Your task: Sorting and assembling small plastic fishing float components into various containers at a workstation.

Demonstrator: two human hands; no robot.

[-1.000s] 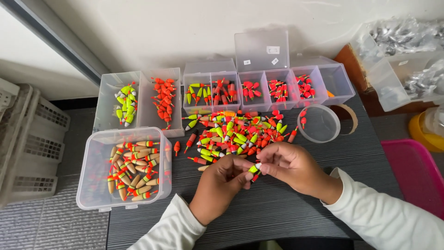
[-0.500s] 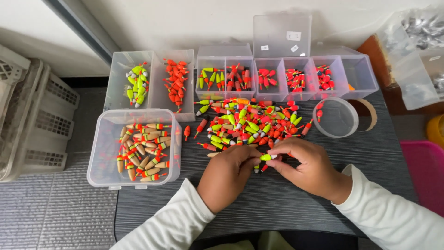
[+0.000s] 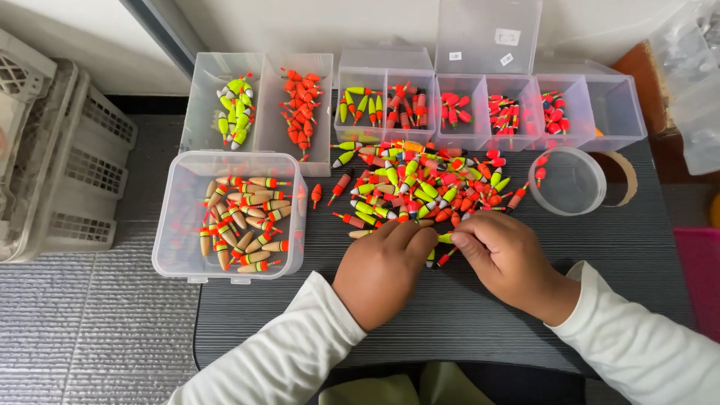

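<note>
Our left hand lies knuckles up on the counter, fingers curled narrow, tips meeting the right hand over a small yellow-green float. The right hand pinches that float between thumb and forefinger; the left seems to touch its other end, but we cannot tell if it truly grips. Two more thin floats poke out just below, between both hands, red tips showing.

The held float sits at the near edge of the loose pile, so we pick from the closest side. The pile is small tapered plastic floats, glossy, in orange, red and yellow-green with thin stems, spread flat on the dark ribbed counter.

Left of the pile, the clear lidded box holds fatter floats with tan wood-look bodies and orange tips, kept apart by kind. Behind it, an open clear tray has two bays: yellow-green floats left, orange ones right. The long divided case, lid up, holds sorted small batches by colour; its far right cell looks bare. A round clear tub stands right of the pile, one red float at its rim, a tape roll behind it. White slatted crates stand off the counter, left.
</note>
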